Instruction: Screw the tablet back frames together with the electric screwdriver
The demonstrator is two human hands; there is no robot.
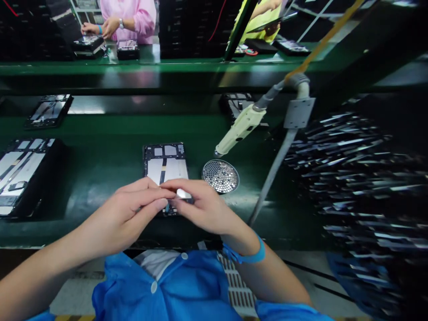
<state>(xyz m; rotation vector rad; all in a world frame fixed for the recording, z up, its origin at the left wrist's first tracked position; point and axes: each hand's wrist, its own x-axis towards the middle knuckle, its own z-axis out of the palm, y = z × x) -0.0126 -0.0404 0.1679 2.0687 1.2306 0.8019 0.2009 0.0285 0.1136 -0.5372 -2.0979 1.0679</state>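
An opened tablet lies on the green bench in front of me, its pale battery and a dark ribbon cable showing. My left hand and my right hand meet over its near end and hide much of it. Between the thumb and fingers of my right hand is a small shiny whitish piece, whose kind I cannot make out. The left fingertips are pinched together against the right ones; what lies between them is hidden. A blue band circles my right wrist.
Beside the tablet are a round perforated screw plate and a hanging cream electric screwdriver. A grey stand pole rises at right. More opened tablets lie at left and at the back. Two people work beyond the bench.
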